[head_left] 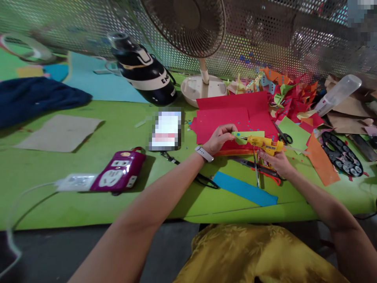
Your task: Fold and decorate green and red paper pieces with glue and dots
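My left hand [220, 139] pinches the left end of a light green paper strip [256, 134], which bears a small blue dot. A yellow glue gun [265, 144] is gripped in my right hand [275, 160]; its nozzle points left and meets or nearly meets the strip by my left fingers. The stick at its back end sticks out to the right. Red paper sheets [232, 114] lie behind both hands. Under my right hand are an orange-and-black cutter [269, 169] and a slim metal tool, partly covered. A blue paper strip [246, 188] lies nearer to me.
Black-handled scissors [285, 137], an orange paper piece [322, 161] and a black palette of round cups [341, 154] lie right. Paper scraps [294, 92] heap behind. A fan [203, 84], a black jug [147, 74], a phone [165, 129] and a purple power adapter [119, 171] stand or lie left.
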Demonstrator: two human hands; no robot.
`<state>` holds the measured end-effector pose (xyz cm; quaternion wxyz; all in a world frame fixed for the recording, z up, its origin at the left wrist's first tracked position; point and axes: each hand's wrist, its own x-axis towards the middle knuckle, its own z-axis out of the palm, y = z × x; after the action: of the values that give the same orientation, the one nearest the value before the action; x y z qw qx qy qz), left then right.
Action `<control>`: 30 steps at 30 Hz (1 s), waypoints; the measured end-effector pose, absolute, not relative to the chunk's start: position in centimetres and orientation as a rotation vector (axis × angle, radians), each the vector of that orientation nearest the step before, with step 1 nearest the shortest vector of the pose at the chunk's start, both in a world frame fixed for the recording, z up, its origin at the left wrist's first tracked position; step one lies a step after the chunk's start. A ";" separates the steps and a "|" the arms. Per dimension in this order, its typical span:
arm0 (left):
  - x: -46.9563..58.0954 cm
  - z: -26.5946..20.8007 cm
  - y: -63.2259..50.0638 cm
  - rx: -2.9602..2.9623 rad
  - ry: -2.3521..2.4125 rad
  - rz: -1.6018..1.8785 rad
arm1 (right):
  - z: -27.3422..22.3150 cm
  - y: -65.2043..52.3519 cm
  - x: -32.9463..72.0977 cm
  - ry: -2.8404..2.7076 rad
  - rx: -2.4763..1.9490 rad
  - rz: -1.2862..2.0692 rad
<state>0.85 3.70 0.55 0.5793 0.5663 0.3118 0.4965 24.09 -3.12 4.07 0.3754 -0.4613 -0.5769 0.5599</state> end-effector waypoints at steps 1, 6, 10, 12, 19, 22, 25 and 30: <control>0.9 0.6 3.7 1.321 0.726 1.159 | 4.1 -3.1 24.1 -1.480 -1.180 1.433; 0.9 0.6 3.6 1.317 0.724 1.158 | 4.4 -3.2 23.9 -1.474 -1.169 1.416; 0.9 0.7 3.6 1.332 0.721 1.161 | 4.4 -3.2 23.8 -1.463 -1.167 1.412; 1.0 0.7 3.6 1.316 0.717 1.163 | 4.4 -3.2 23.7 -1.464 -1.171 1.406; 1.0 0.9 3.4 1.294 0.712 1.158 | 4.3 -3.1 23.7 -1.463 -1.175 1.386; 1.0 0.9 3.4 1.296 0.735 1.160 | 4.2 -3.1 23.7 -1.477 -1.167 1.379; 1.0 0.9 3.4 1.299 0.736 1.161 | 4.3 -3.1 23.8 -1.483 -1.164 1.377; 1.1 1.0 3.3 1.307 0.718 1.159 | 4.3 -3.2 23.7 -1.479 -1.171 1.378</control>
<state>1.08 3.33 0.95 0.5865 0.5605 0.3079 0.4970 23.72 -3.16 4.33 0.3920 -0.4610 -0.5824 0.5428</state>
